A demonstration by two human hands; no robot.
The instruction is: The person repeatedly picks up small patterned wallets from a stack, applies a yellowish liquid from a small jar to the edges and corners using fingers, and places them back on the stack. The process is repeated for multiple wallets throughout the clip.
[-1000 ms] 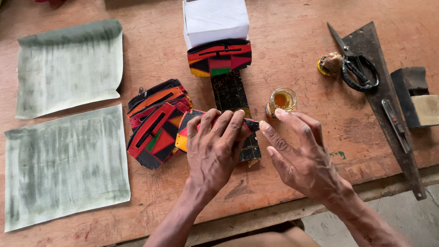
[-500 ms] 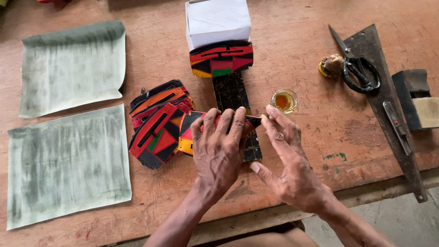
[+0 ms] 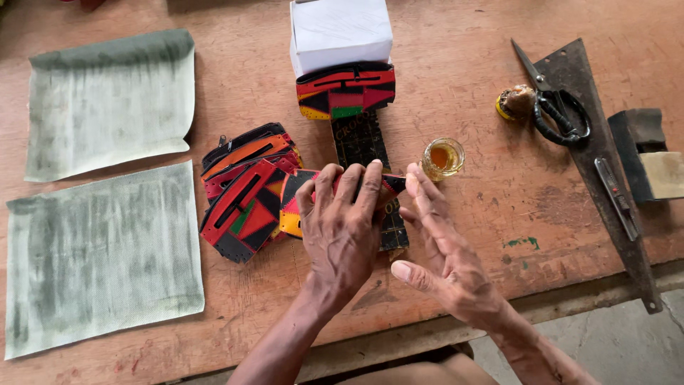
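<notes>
Underneath, a worn wooden table point(image 3: 456, 78) meets grey concrete floor point(image 3: 620, 342).

The left hand point(image 3: 342, 228) covers most of the patchwork piece point(image 3: 296, 203) beneath it. At 6 o'clock both forearms run off the frame edge. The white box point(image 3: 340, 32) at 12 o'clock is cropped on top.

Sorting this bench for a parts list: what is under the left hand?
The left hand lies flat on a colourful patchwork piece, over a dark mat. Its red, yellow and black edges show; the part beneath the palm is covered.
</notes>
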